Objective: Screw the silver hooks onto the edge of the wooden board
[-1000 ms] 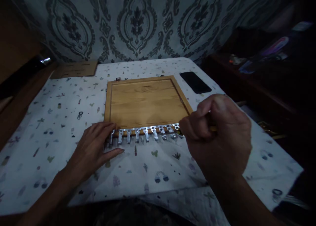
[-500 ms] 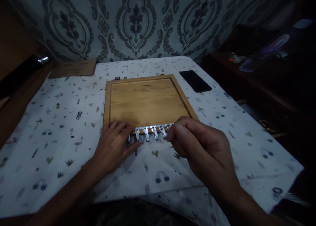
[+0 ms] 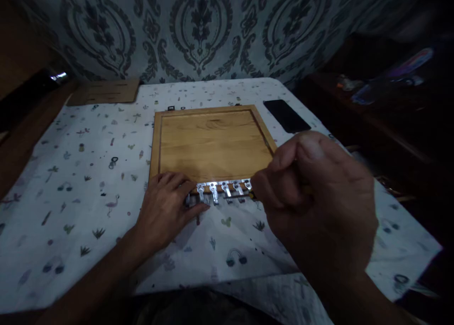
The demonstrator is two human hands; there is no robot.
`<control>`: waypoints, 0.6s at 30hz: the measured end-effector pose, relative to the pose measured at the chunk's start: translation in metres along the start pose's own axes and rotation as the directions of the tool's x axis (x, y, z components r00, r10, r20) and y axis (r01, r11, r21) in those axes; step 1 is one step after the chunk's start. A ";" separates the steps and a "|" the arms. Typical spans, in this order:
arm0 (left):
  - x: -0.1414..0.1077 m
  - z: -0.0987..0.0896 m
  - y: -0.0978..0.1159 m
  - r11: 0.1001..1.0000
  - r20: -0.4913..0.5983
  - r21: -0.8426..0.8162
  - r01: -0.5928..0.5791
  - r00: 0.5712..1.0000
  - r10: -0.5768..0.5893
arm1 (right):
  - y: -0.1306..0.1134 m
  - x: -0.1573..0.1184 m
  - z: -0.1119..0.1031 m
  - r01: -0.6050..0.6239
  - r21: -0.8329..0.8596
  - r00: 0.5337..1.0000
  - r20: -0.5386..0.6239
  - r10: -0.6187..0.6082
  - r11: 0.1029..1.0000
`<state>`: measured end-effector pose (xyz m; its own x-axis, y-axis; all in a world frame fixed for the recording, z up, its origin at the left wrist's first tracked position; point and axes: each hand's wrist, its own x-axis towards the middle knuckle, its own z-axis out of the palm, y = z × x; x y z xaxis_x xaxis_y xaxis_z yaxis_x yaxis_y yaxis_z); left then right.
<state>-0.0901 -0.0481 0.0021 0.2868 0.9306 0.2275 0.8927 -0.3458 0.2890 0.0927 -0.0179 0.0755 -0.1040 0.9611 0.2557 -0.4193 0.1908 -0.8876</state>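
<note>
A wooden board (image 3: 213,143) with a raised frame lies flat on the patterned cloth. Along its near edge runs a metal strip with several silver hooks (image 3: 214,192). My left hand (image 3: 166,204) grips the near left corner of the board and the end of the strip between thumb and fingers. Raised at the right end of the strip, my right hand (image 3: 315,188) is closed round a thin tool (image 3: 251,194); only its yellowish and dark tip end shows beside the hooks, and the rest is hidden in the fist.
A black phone (image 3: 286,116) lies right of the board. Flat brown cardboard (image 3: 104,91) rests at the back left of the table (image 3: 88,173). Patterned curtain (image 3: 202,27) hangs behind, and dark furniture with small items stands at the right.
My right hand has risen and moved right, turning so that part of the thin tool now shows. My left hand keeps its hold on the board; the view has shifted slightly.
</note>
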 end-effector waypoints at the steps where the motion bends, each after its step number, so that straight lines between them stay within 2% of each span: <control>1: 0.000 0.000 0.000 1.000 -0.005 -0.002 -0.002 1.000 0.002 | 0.002 0.004 0.004 0.032 0.020 0.999 0.008 -0.032 0.999; 3: 0.000 0.001 0.000 1.000 -0.026 -0.004 -0.006 1.000 0.006 | 0.008 0.012 0.012 0.072 0.034 0.997 0.024 -0.073 0.997; 9: 0.000 0.002 0.000 1.000 -0.028 -0.012 0.003 1.000 -0.003 | 0.032 0.022 0.024 0.064 0.001 0.996 0.055 -0.064 0.998; 18: -0.001 0.001 0.002 1.000 -0.018 0.001 0.013 1.000 -0.013 | 0.044 0.025 0.030 0.053 0.028 0.995 0.084 -0.055 0.998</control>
<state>-0.0886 -0.0496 0.0011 0.2690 0.9325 0.2409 0.8967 -0.3338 0.2908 0.0447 0.0087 0.0542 -0.1566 0.9289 0.3355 -0.4498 0.2354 -0.8616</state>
